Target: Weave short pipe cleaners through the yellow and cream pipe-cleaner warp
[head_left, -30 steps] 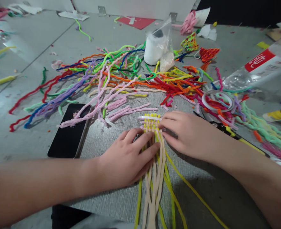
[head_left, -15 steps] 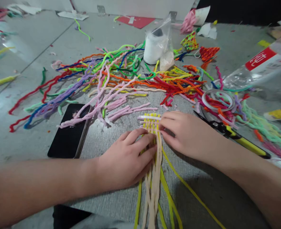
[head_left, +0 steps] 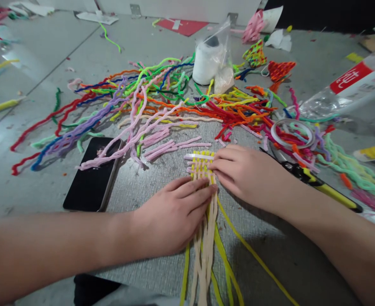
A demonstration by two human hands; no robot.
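Observation:
A small woven patch of pipe cleaners point(head_left: 200, 164) lies in front of me, with yellow and cream strands crossed by pale lilac ones. A strip of clear tape runs across its top. Long cream pipe cleaners point(head_left: 203, 272) and yellow pipe cleaners point(head_left: 254, 250) trail from it toward me. My left hand point(head_left: 177, 208) rests over these strands just below the weave, fingers stretched out flat and reaching to the right edge. My right hand point(head_left: 245, 172) pinches the weave's right edge between thumb and fingers; the fingertips partly cover the lilac ends.
Left of the weave lies a phone point(head_left: 90, 178) under pink pipe cleaners. A heap of coloured pipe cleaners point(head_left: 136, 102) spreads behind. A white thread spool point(head_left: 205, 63) stands in a bag. Right are a tape roll point(head_left: 292, 134), yellow-black pliers point(head_left: 330, 191) and a plastic bottle point(head_left: 343, 87).
My left fingers have straightened and slid right across the cream strands. The right fingertips have shifted slightly left over the edge of the weave.

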